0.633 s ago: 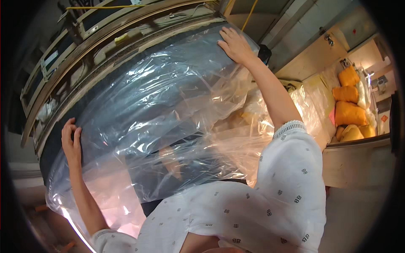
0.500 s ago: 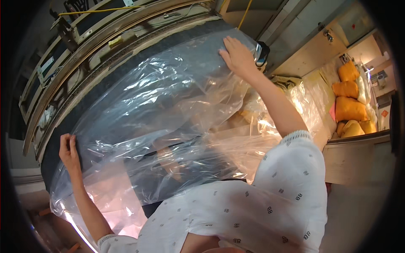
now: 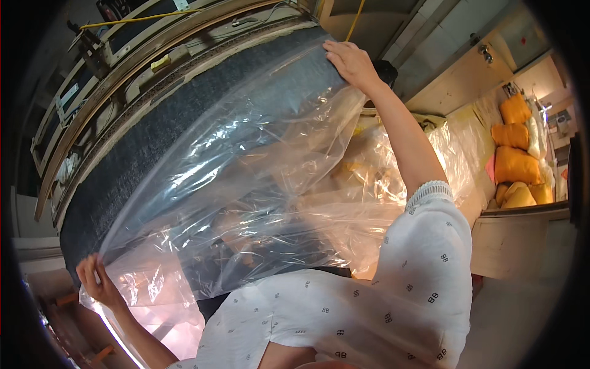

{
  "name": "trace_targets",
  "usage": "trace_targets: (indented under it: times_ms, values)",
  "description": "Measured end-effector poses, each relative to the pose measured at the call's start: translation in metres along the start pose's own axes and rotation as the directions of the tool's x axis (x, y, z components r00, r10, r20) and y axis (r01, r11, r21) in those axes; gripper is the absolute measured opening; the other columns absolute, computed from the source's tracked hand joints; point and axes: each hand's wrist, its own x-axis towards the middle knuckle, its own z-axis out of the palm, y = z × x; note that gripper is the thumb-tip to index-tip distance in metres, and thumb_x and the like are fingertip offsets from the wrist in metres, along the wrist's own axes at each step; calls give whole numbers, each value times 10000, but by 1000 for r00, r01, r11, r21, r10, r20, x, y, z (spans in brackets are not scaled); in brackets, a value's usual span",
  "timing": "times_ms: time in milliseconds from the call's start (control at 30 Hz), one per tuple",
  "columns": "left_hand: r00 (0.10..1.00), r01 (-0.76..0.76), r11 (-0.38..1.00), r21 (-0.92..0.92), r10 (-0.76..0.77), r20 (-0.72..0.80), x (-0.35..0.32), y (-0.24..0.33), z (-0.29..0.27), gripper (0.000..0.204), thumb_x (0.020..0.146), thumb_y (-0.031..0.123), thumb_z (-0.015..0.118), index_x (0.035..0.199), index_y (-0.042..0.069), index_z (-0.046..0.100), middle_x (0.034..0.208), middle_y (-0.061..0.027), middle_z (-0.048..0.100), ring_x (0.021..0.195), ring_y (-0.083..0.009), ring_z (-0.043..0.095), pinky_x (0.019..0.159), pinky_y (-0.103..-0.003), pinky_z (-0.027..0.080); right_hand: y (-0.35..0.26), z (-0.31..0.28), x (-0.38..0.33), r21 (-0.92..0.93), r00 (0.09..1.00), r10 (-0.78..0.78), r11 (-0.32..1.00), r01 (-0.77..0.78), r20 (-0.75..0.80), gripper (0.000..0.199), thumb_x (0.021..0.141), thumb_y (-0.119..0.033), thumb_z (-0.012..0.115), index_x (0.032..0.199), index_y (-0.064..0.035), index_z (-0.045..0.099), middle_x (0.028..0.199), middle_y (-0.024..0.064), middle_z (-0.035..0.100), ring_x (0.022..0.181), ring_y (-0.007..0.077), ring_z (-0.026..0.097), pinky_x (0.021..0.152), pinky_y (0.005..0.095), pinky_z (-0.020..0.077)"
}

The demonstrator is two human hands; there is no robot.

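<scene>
A wide, wrinkled sheet of clear plastic film (image 3: pixel 215 172) spans the dark work surface (image 3: pixel 132 160), its far edge drawn into a long line between my hands. At the near left, my left hand (image 3: pixel 99 281) pinches one end of that edge, with fingers bent. Far to the right, my right hand (image 3: pixel 356 64) has its fingers closed over the other end, its arm stretched out. Between them the film hangs loose and creased, reaching back to my white patterned shirt (image 3: pixel 344 313). Fingertips of my right hand are partly hidden.
Beyond the work surface runs a curved-looking metal and wood frame (image 3: pixel 117 80), with a small yellow block (image 3: pixel 161 62) on it. More shiny film (image 3: pixel 467 144) covers a surface at the right. Orange bundles (image 3: pixel 515 163) are stacked further right, near a door with a handle (image 3: pixel 485 52).
My left hand has moved nearer to me, and my right hand slightly farther away. The film's far edge has come toward me and straightened, baring a wider strip of dark surface.
</scene>
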Motion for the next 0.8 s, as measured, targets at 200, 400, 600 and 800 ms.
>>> trace_targets:
  times_ms: [200, 400, 600, 800]
  values:
    - [992, 127, 972, 197, -129, -1, -55, 45, -12, 208, 757, -53, 622, 931, 56, 660, 882, -53, 537, 819, -179, 511, 687, -263, 410, 28, 21, 37, 330, 957, 266, 919, -216, -114, 206, 736, -144, 632, 933, -89, 642, 894, 104, 598, 820, 264, 572, 752, 348, 460]
    - [861, 507, 856, -99, -509, 6, -71, 14, -12, 114, 856, 125, 564, 888, 38, 628, 962, -30, 547, 848, -117, 506, 631, -215, 375, 31, 15, 59, 529, 925, 293, 759, -379, 243, 239, 761, -203, 650, 936, -44, 617, 935, 49, 574, 820, 155, 550, 758, 278, 433]
    - [646, 509, 455, -730, -763, -25, -36, -125, -51, 235, 899, 256, 494, 1084, 115, 524, 837, 33, 528, 685, -56, 457, 569, -201, 340, -58, -16, 100, 959, 926, 358, 198, -202, 121, 195, 876, -218, 529, 849, -30, 571, 812, 0, 591, 703, 109, 547, 645, 220, 418]
    - [856, 473, 881, -12, -463, -228, 28, -227, -4, 341, 884, 318, 507, 1044, 28, 589, 996, -79, 610, 893, -161, 552, 813, -266, 407, -112, 39, 106, 683, 826, 493, 703, -195, -272, 208, 829, -220, 562, 806, -14, 566, 689, 69, 595, 636, 111, 535, 607, 262, 424]
